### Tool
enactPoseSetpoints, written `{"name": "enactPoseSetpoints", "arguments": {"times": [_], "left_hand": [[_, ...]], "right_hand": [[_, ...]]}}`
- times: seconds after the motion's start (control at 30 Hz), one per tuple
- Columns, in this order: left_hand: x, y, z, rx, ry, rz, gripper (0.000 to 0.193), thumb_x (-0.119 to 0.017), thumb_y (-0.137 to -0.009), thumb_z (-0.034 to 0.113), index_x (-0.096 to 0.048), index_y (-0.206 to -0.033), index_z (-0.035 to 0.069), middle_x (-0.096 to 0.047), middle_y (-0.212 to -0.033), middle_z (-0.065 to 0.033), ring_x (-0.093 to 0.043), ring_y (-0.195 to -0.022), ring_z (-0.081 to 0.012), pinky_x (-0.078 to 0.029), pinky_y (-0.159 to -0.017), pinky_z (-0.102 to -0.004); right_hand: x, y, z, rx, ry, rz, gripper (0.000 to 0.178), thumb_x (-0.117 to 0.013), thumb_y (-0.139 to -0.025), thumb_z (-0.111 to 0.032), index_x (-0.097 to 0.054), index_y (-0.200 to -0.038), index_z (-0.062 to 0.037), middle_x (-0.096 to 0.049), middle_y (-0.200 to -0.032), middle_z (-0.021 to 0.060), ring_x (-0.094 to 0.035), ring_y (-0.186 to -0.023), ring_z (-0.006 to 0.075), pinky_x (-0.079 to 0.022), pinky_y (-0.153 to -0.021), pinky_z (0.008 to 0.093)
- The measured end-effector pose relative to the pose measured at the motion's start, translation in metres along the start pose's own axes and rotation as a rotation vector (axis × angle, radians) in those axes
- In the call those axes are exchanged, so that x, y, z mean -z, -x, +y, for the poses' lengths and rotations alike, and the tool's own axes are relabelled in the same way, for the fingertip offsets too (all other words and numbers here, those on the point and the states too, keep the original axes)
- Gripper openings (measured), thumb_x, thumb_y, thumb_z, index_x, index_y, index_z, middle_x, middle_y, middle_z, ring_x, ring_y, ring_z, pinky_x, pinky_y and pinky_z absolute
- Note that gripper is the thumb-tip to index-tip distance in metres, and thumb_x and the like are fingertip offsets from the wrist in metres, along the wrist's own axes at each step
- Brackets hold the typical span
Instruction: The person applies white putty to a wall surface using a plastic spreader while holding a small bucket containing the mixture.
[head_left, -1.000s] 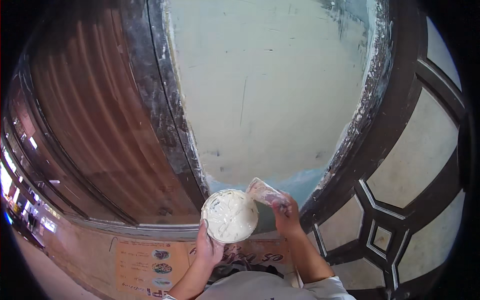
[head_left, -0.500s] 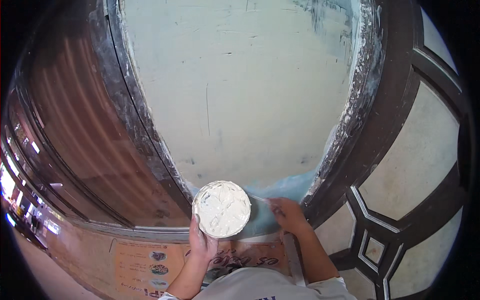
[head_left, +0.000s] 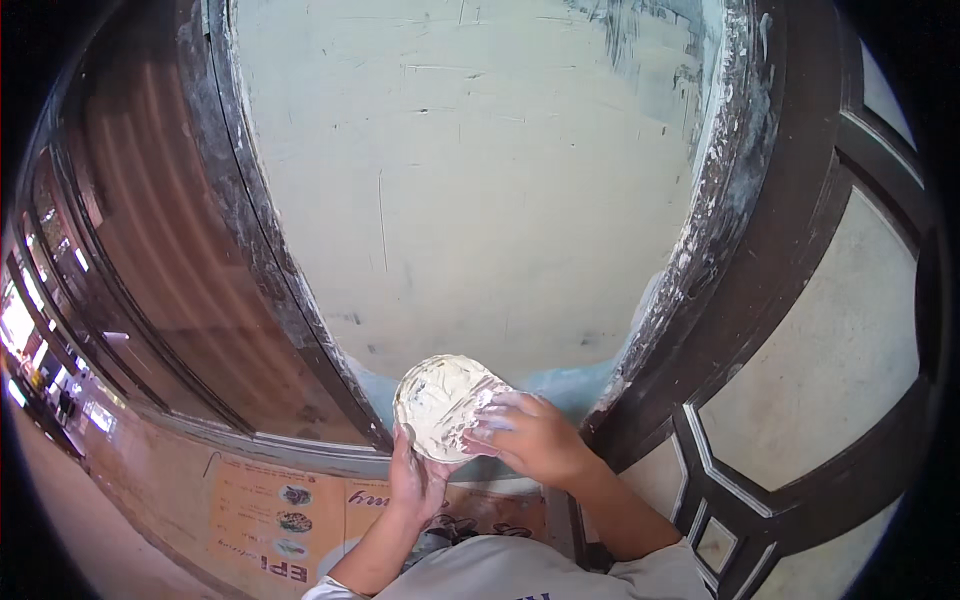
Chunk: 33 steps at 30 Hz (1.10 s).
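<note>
My left hand [head_left: 415, 480] is closed on a round tub of creamy white putty [head_left: 435, 405], with the thumb against its near left rim. The putty's surface is uneven and ridged. At the tub's right side, my right hand [head_left: 525, 435] is closed around a putty knife that its fingers now mostly hide. Whitish smears cover those fingers, which lie over the putty. In front of me rises a tall panel [head_left: 480, 230] coated in pale filler, with dark scratches and a bluish strip along its bottom.
Dark, putty-smeared frame posts [head_left: 265, 230] flank the panel. Brown reflective glass [head_left: 190, 260] stands at left, and a dark wooden door with pale insets [head_left: 820, 340] at right. A flattened orange printed sheet [head_left: 270, 520] lies on the floor below the tub.
My right hand has moved left from beside the bluish strip onto the tub's right side, bringing the putty knife to the putty. The tub remains in my left hand, slightly tilted.
</note>
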<state>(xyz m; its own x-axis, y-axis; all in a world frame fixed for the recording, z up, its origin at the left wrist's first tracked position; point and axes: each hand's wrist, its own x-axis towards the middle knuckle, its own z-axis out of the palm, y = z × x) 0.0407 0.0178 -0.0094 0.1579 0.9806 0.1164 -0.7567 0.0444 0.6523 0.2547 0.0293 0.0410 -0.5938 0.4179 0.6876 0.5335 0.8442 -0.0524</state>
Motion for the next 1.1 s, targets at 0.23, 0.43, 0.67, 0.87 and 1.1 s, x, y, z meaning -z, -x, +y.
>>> {"name": "enactPoseSetpoints", "arguments": {"times": [0.23, 0.43, 0.67, 0.87, 1.1], "left_hand": [[-0.011, 0.006, -0.020, 0.014, -0.027, -0.011, 0.067, -0.039, -0.103, 0.056, -0.032, -0.153, 0.012, -0.046, -0.151, -0.0145, -0.052, -0.133, -0.0313, -0.050, -0.103, -0.0530], [-0.013, 0.010, -0.032, -0.001, 0.007, -0.026, 0.067, -0.038, -0.104, 0.053, -0.032, -0.153, 0.009, -0.046, -0.150, -0.0166, -0.053, -0.132, -0.0328, -0.050, -0.104, -0.0540], [-0.015, 0.013, -0.043, 0.012, 0.024, -0.012, 0.059, -0.034, -0.106, 0.049, -0.031, -0.153, 0.014, -0.046, -0.151, -0.0142, -0.052, -0.132, -0.0351, -0.050, -0.102, -0.0581], [-0.024, 0.012, -0.049, 0.052, -0.012, -0.021, 0.066, -0.040, -0.103, 0.053, -0.029, -0.155, 0.013, -0.041, -0.155, -0.0157, -0.048, -0.136, -0.0356, -0.047, -0.106, -0.0581], [-0.025, 0.012, -0.044, -0.007, -0.014, -0.008, 0.064, -0.039, -0.104, 0.050, -0.032, -0.153, 0.009, -0.043, -0.153, -0.0170, -0.051, -0.133, -0.0374, -0.049, -0.104, -0.0580]], "right_hand": [[-0.004, 0.019, 0.007, 0.001, -0.063, 0.052, 0.043, -0.077, -0.073, -0.020, -0.073, -0.116, -0.0193, -0.067, -0.117, 0.0016, -0.055, -0.118, 0.0263, -0.047, -0.099, 0.0438], [0.010, 0.031, 0.003, -0.057, -0.121, 0.051, 0.046, -0.078, -0.071, -0.013, -0.074, -0.116, -0.0193, -0.068, -0.117, 0.0018, -0.058, -0.115, 0.0274, -0.048, -0.099, 0.0411], [0.007, 0.052, 0.014, -0.169, -0.379, 0.219, 0.037, -0.073, -0.077, -0.005, -0.074, -0.113, -0.0129, -0.069, -0.115, 0.0080, -0.062, -0.108, 0.0299, -0.048, -0.098, 0.0406], [-0.009, 0.087, 0.027, -0.720, -0.802, 0.486, 0.026, -0.059, -0.099, -0.010, -0.062, -0.123, -0.0013, -0.068, -0.112, 0.0096, -0.066, -0.101, 0.0213, -0.056, -0.085, 0.0365], [0.002, 0.093, 0.039, -0.913, -1.446, 0.883, 0.039, -0.055, -0.102, -0.021, -0.045, -0.137, -0.0078, -0.061, -0.124, 0.0100, -0.066, -0.106, 0.0243, -0.060, -0.069, 0.0451]]}}
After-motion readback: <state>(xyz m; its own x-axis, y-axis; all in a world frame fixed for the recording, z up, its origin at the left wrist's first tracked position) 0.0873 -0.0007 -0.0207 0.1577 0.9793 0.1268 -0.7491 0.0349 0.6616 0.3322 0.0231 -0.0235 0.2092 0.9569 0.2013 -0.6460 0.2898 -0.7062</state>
